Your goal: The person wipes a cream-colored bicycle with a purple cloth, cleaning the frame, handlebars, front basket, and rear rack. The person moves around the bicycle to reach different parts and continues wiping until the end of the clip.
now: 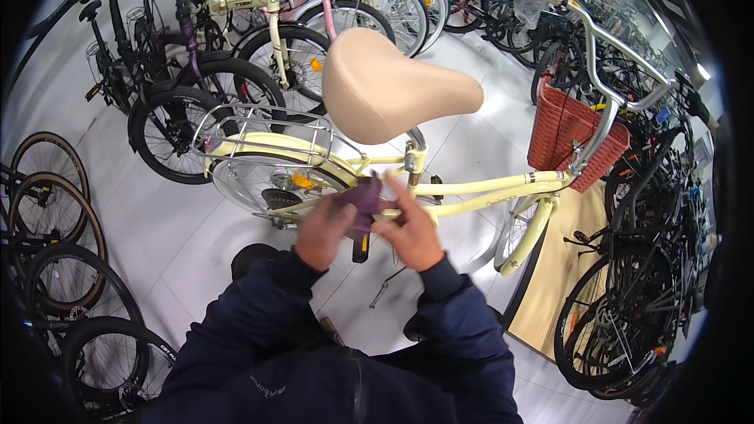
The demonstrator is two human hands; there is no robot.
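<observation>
Taking the beige saddle (pixel 393 86) as our landmark, we found the dark purple cloth (pixel 364 199) below it in the head view, between the two hands, with its longer axis running roughly toward and away from the saddle. The left hand (pixel 320 232), nearer the cloth and to its left, pinched it between thumb and fingers; the right hand (pixel 411 232) lay to its right, fingers parted and curved, though blur kept us from telling whether they gripped it. Below the saddle, the pale yellow frame (pixel 495 187) stood behind the cloth, contact undetermined.

Left hand (pixel 320 234) and right hand (pixel 412 229) curl inward, close together.
</observation>
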